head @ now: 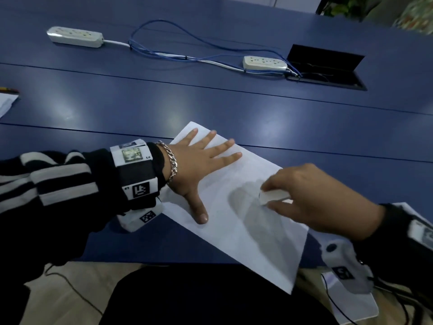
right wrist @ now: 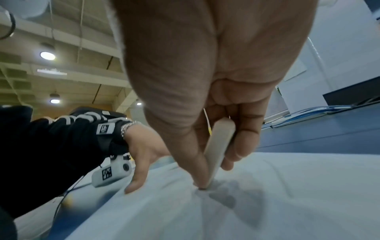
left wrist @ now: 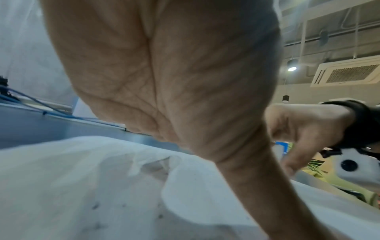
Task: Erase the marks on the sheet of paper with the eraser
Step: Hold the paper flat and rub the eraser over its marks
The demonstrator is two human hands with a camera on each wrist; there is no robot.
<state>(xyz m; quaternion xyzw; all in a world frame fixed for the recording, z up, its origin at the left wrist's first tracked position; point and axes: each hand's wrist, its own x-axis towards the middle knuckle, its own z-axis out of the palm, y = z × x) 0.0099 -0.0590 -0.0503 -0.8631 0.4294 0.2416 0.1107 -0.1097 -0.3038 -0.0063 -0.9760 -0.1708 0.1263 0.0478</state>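
Observation:
A white sheet of paper (head: 243, 231) lies askew on the blue table (head: 210, 106), its near corner hanging over the table edge. My left hand (head: 199, 160) rests flat on the sheet's upper left part, fingers spread straight. My right hand (head: 311, 198) pinches a white eraser (head: 273, 197) between thumb and fingers and holds its tip down on the paper. In the right wrist view the eraser (right wrist: 218, 151) meets the sheet (right wrist: 287, 203) beside the thumb tip. The left wrist view shows a few faint dark specks on the paper (left wrist: 96, 206); marks are too faint to read elsewhere.
Two white power strips (head: 75, 36) (head: 264, 63) joined by blue and white cables (head: 187, 57) lie farther back. An open black cable hatch (head: 328, 66) sits at the back right. More paper (head: 5, 102) and a pencil lie at the left edge.

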